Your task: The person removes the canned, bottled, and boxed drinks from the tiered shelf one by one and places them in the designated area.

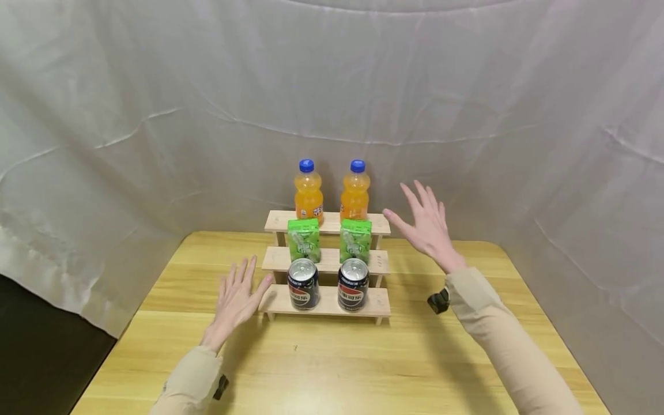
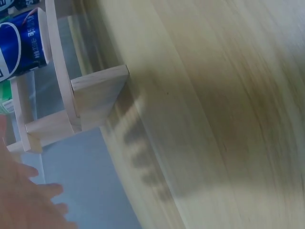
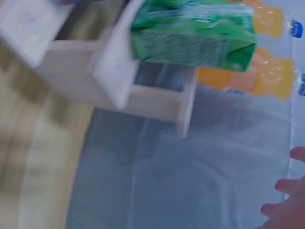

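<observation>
A three-step wooden rack (image 1: 324, 308) stands on the table. Two orange soda bottles (image 1: 309, 196) with blue caps are on its top step. Two green drink cartons (image 1: 304, 241) sit on the middle step, and two dark soda cans (image 1: 303, 285) on the bottom one. My left hand (image 1: 236, 305), fingers spread and holding nothing, is at the rack's left by the bottom step. To the right of the top step, my right hand (image 1: 427, 225) is raised with spread fingers and holds nothing. The left wrist view shows a blue can (image 2: 24, 45); the right wrist view shows a green carton (image 3: 195, 40).
The wooden table (image 1: 332, 369) extends in front of the rack and to both sides. Grey cloth (image 1: 332, 86) hangs behind it and along the sides. A dark area (image 1: 41, 346) lies past the table's left edge. Small black devices (image 1: 438, 301) are at both wrists.
</observation>
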`<state>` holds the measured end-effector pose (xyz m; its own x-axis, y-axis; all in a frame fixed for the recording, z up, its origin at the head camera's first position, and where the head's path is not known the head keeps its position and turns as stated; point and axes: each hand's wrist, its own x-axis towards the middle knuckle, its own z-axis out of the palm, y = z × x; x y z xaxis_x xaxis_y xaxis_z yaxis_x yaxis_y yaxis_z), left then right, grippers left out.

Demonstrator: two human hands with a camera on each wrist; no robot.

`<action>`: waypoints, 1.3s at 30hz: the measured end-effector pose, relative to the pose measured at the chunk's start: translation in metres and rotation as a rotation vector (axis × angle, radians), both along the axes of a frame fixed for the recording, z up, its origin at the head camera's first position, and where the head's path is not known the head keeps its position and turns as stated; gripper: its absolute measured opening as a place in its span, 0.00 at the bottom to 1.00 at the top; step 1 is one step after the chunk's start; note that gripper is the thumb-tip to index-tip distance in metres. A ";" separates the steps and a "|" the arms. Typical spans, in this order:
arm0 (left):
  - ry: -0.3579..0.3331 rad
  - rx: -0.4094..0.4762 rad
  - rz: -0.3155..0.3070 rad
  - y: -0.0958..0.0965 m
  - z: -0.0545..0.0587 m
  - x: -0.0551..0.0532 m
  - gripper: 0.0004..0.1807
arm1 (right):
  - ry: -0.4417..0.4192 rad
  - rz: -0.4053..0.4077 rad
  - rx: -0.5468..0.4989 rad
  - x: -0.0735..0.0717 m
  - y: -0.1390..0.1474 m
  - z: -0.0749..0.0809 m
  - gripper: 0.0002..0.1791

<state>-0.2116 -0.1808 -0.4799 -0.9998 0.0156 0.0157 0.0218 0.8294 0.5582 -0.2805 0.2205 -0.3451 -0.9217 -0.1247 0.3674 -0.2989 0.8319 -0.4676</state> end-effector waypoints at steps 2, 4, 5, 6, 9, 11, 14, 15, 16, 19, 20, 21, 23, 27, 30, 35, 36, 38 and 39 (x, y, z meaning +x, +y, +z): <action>-0.028 0.050 -0.005 0.001 0.000 0.000 0.45 | -0.018 0.028 -0.040 -0.005 -0.007 0.008 0.46; -0.059 0.101 -0.011 0.001 0.000 -0.002 0.46 | -0.054 0.053 -0.085 -0.010 -0.014 0.014 0.46; -0.078 0.129 -0.014 0.001 0.000 -0.002 0.47 | -0.069 0.066 -0.109 -0.013 -0.017 0.016 0.46; -0.095 0.157 -0.016 0.002 -0.001 -0.003 0.48 | -0.084 0.078 -0.129 -0.015 -0.020 0.019 0.46; -0.125 0.214 -0.026 0.003 -0.002 -0.006 0.48 | -0.123 0.106 -0.182 -0.022 -0.028 0.026 0.45; -0.139 0.246 -0.033 0.003 -0.003 -0.008 0.46 | -0.140 0.121 -0.207 -0.027 -0.033 0.031 0.45; -0.179 0.293 -0.043 0.002 -0.003 -0.009 0.43 | -0.161 0.136 -0.242 -0.034 -0.039 0.039 0.43; -0.195 0.313 -0.041 0.001 -0.004 -0.009 0.42 | -0.168 0.142 -0.250 -0.036 -0.041 0.041 0.43; -0.209 0.326 -0.043 0.000 -0.004 -0.009 0.40 | -0.176 0.147 -0.255 -0.039 -0.043 0.043 0.42; -0.240 0.350 -0.036 -0.001 -0.004 -0.009 0.36 | -0.195 0.167 -0.277 -0.044 -0.050 0.049 0.40; -0.245 0.358 -0.029 -0.001 -0.005 -0.010 0.33 | -0.202 0.175 -0.282 -0.045 -0.052 0.051 0.40; -0.244 0.357 -0.022 -0.001 -0.005 -0.011 0.32 | -0.206 0.184 -0.282 -0.046 -0.055 0.052 0.39; -0.245 0.364 -0.003 -0.002 -0.006 -0.013 0.30 | -0.212 0.203 -0.293 -0.050 -0.060 0.055 0.38; -0.252 0.366 0.029 -0.005 -0.007 -0.015 0.31 | -0.219 0.236 -0.315 -0.057 -0.068 0.055 0.34; -0.265 0.360 0.041 -0.006 -0.005 -0.015 0.31 | -0.225 0.247 -0.343 -0.058 -0.071 0.054 0.31; -0.284 0.360 0.054 -0.005 -0.005 -0.017 0.31 | -0.232 0.259 -0.420 -0.058 -0.071 0.052 0.27; -0.286 0.360 0.059 -0.005 -0.006 -0.017 0.31 | -0.232 0.260 -0.433 -0.058 -0.072 0.052 0.27; -0.286 0.356 0.058 -0.004 -0.006 -0.018 0.31 | -0.225 0.265 -0.453 -0.059 -0.072 0.053 0.26; -0.284 0.354 0.058 -0.004 -0.006 -0.018 0.32 | -0.218 0.267 -0.458 -0.060 -0.073 0.053 0.26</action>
<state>-0.2293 -0.1848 -0.4862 -0.9642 0.0024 -0.2652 -0.2143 0.5821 0.7843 -0.3403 0.1477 -0.2918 -0.9408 -0.2360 0.2433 -0.3266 0.4386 -0.8372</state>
